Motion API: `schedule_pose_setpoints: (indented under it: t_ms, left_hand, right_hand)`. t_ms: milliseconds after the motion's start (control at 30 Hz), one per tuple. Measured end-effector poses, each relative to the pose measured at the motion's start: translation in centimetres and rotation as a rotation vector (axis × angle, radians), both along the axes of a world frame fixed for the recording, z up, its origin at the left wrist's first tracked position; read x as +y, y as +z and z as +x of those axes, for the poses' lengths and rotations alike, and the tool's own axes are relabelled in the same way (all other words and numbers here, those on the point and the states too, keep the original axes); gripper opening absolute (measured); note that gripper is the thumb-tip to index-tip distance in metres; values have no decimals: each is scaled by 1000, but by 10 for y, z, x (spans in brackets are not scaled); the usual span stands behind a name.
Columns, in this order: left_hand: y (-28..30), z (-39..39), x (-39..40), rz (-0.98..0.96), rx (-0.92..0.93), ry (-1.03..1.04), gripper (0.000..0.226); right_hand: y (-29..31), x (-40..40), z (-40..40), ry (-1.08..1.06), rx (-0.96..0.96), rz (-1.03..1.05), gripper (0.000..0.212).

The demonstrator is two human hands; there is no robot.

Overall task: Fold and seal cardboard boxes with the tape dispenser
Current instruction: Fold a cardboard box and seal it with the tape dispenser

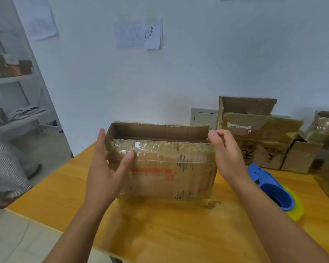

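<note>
Cardboard box (pixel 167 168) is standing upright at the centre of the frame on the yellow wooden table (pixel 160 228), its top open and its near face patched with old clear tape. The left hand (pixel 104 168) is lying flat against the box's left end, fingers straight and the thumb resting on the taped near face, gripping nothing. The right hand (pixel 224 149) is sitting at the box's upper right corner with its fingers curled; it seems to be pinching the edge of a flap there, though the contact itself is hard to make out. The folding step appears to be in hand, with sealing not yet begun. The blue tape dispenser (pixel 272 188) is lying untouched at the right of the frame, just beside the box. Next, the top flaps are probably needing to be pressed down flat and held closed before one hand is freed for the dispenser. More worn boxes (pixel 258 137) are waiting at the upper right.
</note>
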State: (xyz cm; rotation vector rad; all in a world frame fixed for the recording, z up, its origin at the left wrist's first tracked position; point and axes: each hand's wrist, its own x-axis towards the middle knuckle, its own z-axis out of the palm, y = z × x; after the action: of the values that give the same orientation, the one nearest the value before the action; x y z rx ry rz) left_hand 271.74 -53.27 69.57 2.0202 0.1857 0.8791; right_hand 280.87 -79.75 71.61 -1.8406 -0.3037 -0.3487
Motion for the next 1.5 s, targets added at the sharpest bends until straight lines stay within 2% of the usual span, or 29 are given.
schedule_pose_setpoints:
  t_ms: [100, 200, 333, 467, 633, 800, 1000, 1200, 1400, 1500]
  left_hand:
    - [-5, 3, 9, 160, 28, 9, 75]
    - [-4, 5, 15, 156, 53, 12, 71]
    - [4, 7, 19, 181, 96, -19, 81]
    - [11, 11, 22, 169, 140, -53, 80]
    - [7, 13, 19, 193, 109, -46, 70]
    - [2, 16, 21, 176, 92, -84, 74]
    - [1, 20, 19, 81, 58, -137, 71]
    - [-3, 21, 19, 72, 31, -153, 66]
    - [-4, 20, 26, 4, 2, -212, 56]
    - [-5, 22, 22, 12, -8, -193, 61]
  right_hand:
    - [-11, 5, -3, -1, 0, -10, 70]
    - [-22, 4, -9, 45, -55, -54, 81]
    - [-20, -2, -11, 85, -97, -100, 75]
    - [-18, -8, -2, 127, -114, -207, 85]
    - [-18, -8, 0, 116, -135, -258, 79]
    - [-13, -6, 5, 130, -106, -285, 93]
    - [-16, -6, 10, 150, -89, -235, 85]
    - [-31, -11, 8, 176, -19, -148, 76]
    - [-24, -14, 17, 198, 33, -115, 85]
    - [-24, -11, 13, 178, 22, -93, 85]
